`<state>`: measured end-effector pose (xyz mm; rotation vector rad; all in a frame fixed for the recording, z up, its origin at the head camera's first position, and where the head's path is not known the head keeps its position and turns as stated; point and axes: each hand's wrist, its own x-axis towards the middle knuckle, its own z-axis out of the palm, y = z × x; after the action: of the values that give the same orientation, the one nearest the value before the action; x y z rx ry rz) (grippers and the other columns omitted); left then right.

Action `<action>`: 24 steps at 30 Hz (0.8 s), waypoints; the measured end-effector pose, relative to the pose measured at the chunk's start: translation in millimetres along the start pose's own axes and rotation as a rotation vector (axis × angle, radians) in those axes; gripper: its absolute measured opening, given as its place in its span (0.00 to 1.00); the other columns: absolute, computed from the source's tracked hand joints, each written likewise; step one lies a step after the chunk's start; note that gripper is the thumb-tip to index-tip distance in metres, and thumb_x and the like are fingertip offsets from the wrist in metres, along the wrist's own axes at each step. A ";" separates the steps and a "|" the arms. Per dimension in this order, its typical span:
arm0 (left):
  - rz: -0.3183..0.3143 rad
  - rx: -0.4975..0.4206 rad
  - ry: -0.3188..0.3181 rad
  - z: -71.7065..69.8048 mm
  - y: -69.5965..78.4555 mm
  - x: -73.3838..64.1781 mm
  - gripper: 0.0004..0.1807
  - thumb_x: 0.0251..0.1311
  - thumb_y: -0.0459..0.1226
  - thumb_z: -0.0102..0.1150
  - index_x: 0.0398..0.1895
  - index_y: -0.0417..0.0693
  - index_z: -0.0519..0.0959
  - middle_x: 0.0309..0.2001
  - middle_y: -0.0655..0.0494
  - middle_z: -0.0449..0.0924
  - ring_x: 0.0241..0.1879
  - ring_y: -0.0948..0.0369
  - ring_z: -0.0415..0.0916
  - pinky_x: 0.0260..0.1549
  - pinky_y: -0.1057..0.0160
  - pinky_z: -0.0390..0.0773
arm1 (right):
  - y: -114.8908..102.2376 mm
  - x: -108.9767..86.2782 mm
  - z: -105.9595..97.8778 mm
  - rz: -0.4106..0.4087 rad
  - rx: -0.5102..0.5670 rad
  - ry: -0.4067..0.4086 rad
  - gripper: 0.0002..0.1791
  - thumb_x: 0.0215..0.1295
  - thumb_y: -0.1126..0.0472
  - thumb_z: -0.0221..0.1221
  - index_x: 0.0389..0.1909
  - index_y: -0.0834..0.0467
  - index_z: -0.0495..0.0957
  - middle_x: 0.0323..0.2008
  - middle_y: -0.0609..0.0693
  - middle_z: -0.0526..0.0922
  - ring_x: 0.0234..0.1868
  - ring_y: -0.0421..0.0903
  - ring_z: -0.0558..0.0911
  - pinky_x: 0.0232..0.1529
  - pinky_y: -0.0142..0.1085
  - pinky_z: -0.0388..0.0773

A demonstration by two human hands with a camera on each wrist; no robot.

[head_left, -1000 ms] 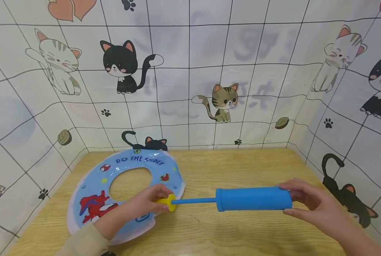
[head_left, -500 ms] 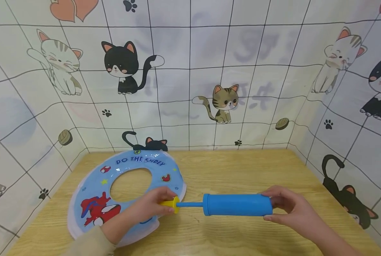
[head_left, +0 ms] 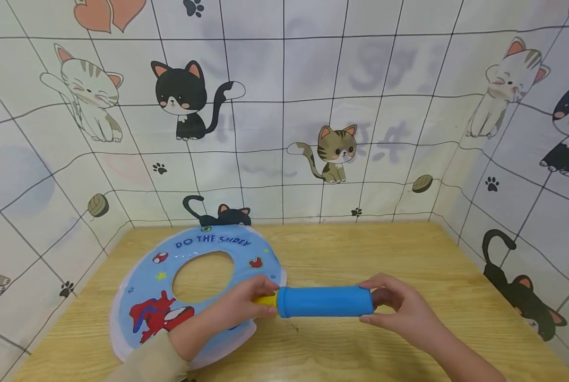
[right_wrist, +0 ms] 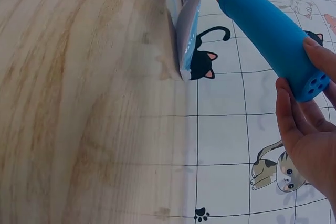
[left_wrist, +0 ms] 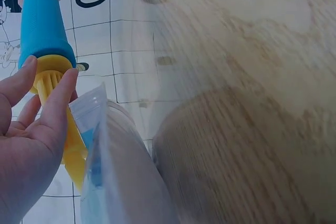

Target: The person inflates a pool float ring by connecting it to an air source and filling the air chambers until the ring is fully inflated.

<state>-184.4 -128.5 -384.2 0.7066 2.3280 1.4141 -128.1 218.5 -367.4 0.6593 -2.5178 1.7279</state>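
Note:
A blue hand air pump (head_left: 325,301) lies level between my hands. My left hand (head_left: 239,305) pinches its yellow end (left_wrist: 50,82) between thumb and fingers. My right hand (head_left: 404,313) grips the other end of the blue barrel, where small holes (right_wrist: 316,83) show in the right wrist view. No rod shows between the yellow part and the barrel. Behind and below my left forearm is a light blue swim ring (head_left: 146,276) with cartoon prints. In the left wrist view, the yellow part runs down beside the ring's clear edge (left_wrist: 94,100), its tip hidden behind the ring.
The wooden table (head_left: 361,249) extends under the pump and ring. White cloth walls (head_left: 275,116) with black grid lines and printed cats enclose the table at the back and both sides.
My right hand has moved left with the barrel, and the blue rod has slid fully into it. My left hand and the ring have shifted slightly right.

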 end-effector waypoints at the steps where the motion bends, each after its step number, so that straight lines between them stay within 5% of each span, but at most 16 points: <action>1: 0.004 0.003 -0.002 0.6 0.3 0.5 0.19 0.59 0.36 0.67 0.52 0.42 0.75 0.54 0.44 0.79 0.56 0.43 0.74 0.52 0.48 0.76 | -0.2 0.0 0.7 0.010 0.001 0.004 0.27 0.53 0.66 0.71 0.55 0.62 0.75 0.49 0.60 0.76 0.39 0.47 0.82 0.40 0.37 0.81; 9: 0.035 0.026 -0.015 -1.2 3.0 1.0 0.20 0.59 0.35 0.67 0.53 0.42 0.73 0.55 0.44 0.78 0.57 0.44 0.73 0.53 0.49 0.75 | -0.7 -4.7 -9.4 -0.066 -0.062 0.035 0.27 0.53 0.67 0.71 0.55 0.60 0.76 0.49 0.54 0.77 0.39 0.48 0.82 0.43 0.34 0.80; 16: -0.023 0.028 -0.003 -14.5 -5.0 -3.5 0.19 0.59 0.39 0.67 0.53 0.48 0.75 0.56 0.49 0.77 0.58 0.46 0.72 0.55 0.48 0.73 | -1.4 -15.0 -37.0 -0.163 -0.119 0.066 0.29 0.50 0.75 0.70 0.56 0.64 0.75 0.51 0.46 0.78 0.40 0.45 0.82 0.42 0.32 0.80; 24: -0.054 0.018 0.002 -25.5 -14.7 -12.8 0.20 0.60 0.40 0.67 0.53 0.50 0.75 0.56 0.50 0.76 0.58 0.47 0.72 0.56 0.47 0.72 | 6.2 -32.5 -61.0 -0.147 -0.122 0.098 0.31 0.50 0.81 0.66 0.58 0.68 0.72 0.54 0.43 0.76 0.44 0.42 0.82 0.42 0.31 0.80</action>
<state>-190.5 -160.0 -385.5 0.6431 2.3455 1.3733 -114.1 285.7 -357.3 0.7129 -2.4191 1.5074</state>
